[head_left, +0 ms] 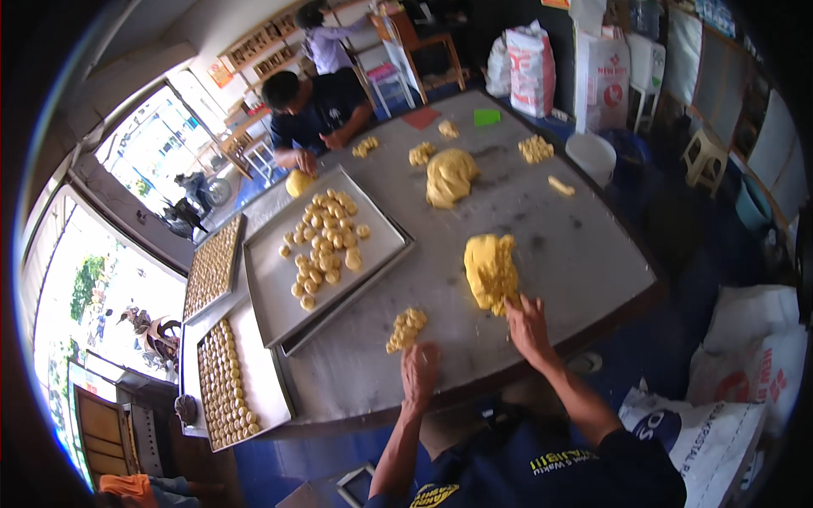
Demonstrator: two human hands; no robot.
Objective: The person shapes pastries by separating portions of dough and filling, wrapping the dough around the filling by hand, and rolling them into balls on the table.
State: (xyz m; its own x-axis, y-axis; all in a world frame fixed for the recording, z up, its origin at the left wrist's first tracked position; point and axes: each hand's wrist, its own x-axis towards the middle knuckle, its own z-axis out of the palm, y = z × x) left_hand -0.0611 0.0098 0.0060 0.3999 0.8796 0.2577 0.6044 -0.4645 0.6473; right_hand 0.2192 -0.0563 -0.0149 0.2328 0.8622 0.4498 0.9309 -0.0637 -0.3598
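A large lump of yellow dough [491,269] lies on the metal table in front of me, its surface rough and torn on the right side. My right hand [529,328] is at the lump's near edge, thumb and finger gripping the dough there. To the left, my left hand [420,372] is closed just above the tabletop; its curled fingers hide whatever may be inside. Right beyond its knuckles sits a small heap of dough pieces [406,328].
A tray of dough balls [322,241] rests on another tray to my left. Filled trays [227,385] line the left edge. Farther back are a smooth dough mound [451,176], small heaps [535,150] and a co-worker [313,114]. A white bucket [591,158] stands beyond the right edge.
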